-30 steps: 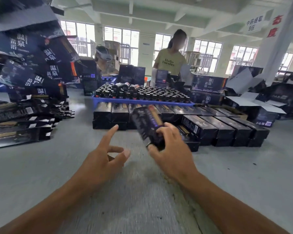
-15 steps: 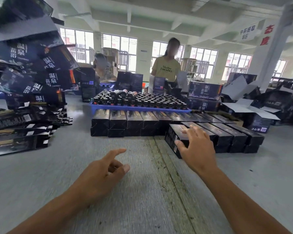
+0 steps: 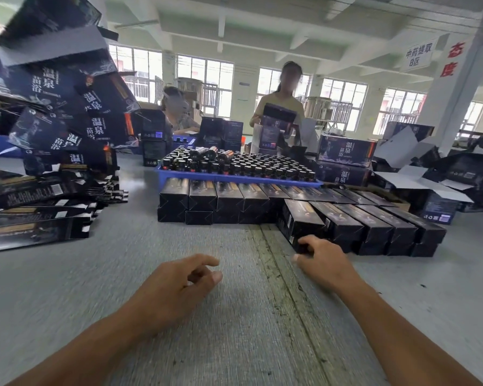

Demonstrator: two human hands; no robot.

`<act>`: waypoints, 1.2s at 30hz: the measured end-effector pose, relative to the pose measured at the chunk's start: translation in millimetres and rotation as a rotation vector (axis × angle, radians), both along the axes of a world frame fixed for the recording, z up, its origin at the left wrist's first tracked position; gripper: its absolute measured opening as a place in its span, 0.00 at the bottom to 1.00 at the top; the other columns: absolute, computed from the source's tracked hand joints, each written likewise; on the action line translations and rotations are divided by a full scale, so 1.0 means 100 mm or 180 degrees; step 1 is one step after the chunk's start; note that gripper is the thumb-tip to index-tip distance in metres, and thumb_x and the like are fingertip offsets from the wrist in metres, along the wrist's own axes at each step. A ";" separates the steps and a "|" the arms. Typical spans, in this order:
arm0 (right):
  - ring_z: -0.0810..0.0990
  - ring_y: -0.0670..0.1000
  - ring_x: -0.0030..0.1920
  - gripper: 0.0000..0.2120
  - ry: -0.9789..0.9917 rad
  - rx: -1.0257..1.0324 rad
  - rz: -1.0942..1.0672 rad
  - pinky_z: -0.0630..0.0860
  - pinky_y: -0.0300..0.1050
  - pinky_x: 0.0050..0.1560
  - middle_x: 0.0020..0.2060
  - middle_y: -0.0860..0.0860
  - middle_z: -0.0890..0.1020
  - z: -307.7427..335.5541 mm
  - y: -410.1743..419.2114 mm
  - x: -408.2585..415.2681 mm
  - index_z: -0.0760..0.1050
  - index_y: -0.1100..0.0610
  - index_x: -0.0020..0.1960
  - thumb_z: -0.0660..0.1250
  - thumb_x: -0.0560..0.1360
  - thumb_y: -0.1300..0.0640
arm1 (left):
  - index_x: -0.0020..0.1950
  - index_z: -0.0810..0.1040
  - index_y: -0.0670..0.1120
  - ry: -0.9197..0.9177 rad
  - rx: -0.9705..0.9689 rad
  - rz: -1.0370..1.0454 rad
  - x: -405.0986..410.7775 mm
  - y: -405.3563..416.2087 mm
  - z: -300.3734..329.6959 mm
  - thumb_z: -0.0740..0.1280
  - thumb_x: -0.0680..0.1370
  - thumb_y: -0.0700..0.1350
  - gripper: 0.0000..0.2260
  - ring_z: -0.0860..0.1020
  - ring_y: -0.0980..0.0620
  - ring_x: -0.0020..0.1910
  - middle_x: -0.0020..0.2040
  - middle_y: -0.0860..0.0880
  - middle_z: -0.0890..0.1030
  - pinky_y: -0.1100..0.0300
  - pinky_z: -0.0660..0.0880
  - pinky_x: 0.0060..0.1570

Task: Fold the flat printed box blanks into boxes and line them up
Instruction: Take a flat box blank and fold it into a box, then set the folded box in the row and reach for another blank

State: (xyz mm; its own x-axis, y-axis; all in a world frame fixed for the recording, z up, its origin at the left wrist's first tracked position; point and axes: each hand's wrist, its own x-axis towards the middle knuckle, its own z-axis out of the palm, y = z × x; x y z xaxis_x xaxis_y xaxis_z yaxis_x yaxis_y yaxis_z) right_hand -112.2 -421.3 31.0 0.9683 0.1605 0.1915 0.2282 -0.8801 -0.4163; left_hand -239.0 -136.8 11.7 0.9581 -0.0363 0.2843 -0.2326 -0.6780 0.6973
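Observation:
A stack of flat black printed box blanks point(image 3: 37, 210) lies at the left of the grey table point(image 3: 234, 316). Folded black boxes stand in a back row point(image 3: 221, 196) and a nearer row on the right point(image 3: 374, 227), both two layers high. The folded box point(image 3: 301, 218) at the left end of the nearer row lies on top. My right hand point(image 3: 325, 261) touches that box's near end with bent fingertips, its thumb off the box. Left of it, my left hand point(image 3: 183, 282) hovers over the table, fingers loosely curled and holding nothing.
A blue tray point(image 3: 234, 177) full of dark bottles stands behind the folded rows. Large printed cartons point(image 3: 67, 101) pile high at the left, and more cartons point(image 3: 346, 154) and opened white-lined boxes point(image 3: 418, 179) crowd the right. Two people work across the table.
A second ago my right hand held a folded box in the air; it set the box at the left end of the nearer row and slid back to its near end. My left hand curled slightly.

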 end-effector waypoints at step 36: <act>0.80 0.48 0.40 0.21 -0.0307 -0.0148 0.0734 0.78 0.55 0.46 0.38 0.42 0.79 -0.51 0.11 0.15 0.75 0.33 0.36 0.82 0.65 0.57 | 0.82 0.52 0.51 0.1255 0.1367 0.2779 0.21 1.56 -0.13 0.49 0.81 0.66 0.33 0.48 0.43 0.81 0.81 0.44 0.57 0.41 0.47 0.76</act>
State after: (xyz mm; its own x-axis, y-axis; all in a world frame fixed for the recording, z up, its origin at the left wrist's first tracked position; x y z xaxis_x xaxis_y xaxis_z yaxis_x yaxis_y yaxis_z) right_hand -97.2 -410.6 -20.3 0.8827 0.3859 0.2683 0.4619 -0.8179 -0.3431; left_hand -217.8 18.8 -1.0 0.7219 0.6881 0.0734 0.6477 -0.7092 0.2785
